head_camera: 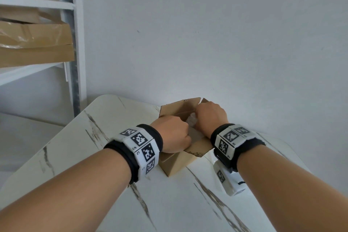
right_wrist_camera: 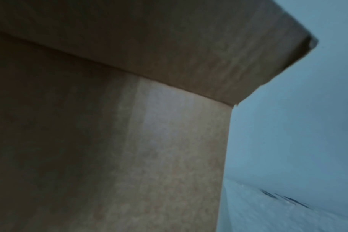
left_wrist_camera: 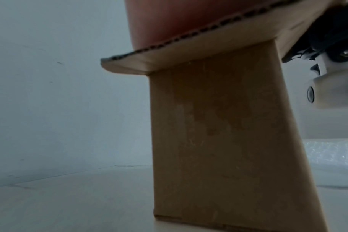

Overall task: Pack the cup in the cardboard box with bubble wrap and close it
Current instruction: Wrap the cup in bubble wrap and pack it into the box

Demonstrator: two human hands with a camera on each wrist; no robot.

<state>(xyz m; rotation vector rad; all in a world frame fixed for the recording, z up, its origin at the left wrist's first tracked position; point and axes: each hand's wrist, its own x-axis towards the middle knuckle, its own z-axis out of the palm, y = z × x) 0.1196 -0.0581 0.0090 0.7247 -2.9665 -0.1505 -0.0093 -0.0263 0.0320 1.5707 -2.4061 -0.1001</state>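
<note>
A storage or packing room is showing. A white metal shelving unit [head_camera: 75,43] is holding taped cardboard cartons [head_camera: 35,43] beside a marble-patterned table [head_camera: 169,203] against a bare white wall [head_camera: 207,34].

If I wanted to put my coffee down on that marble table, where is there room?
Bare patches of the table: left of the cardboard box, toward the shelving, and the near stretch between the two forearms. It is crowded at the box, where the left hand and right hand work over bubble wrap.

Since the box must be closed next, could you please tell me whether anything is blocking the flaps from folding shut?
Yes: both hands are in the opening of the cardboard box. The left hand and right hand reach inside over the bubble wrap, holding the flaps apart.
</note>
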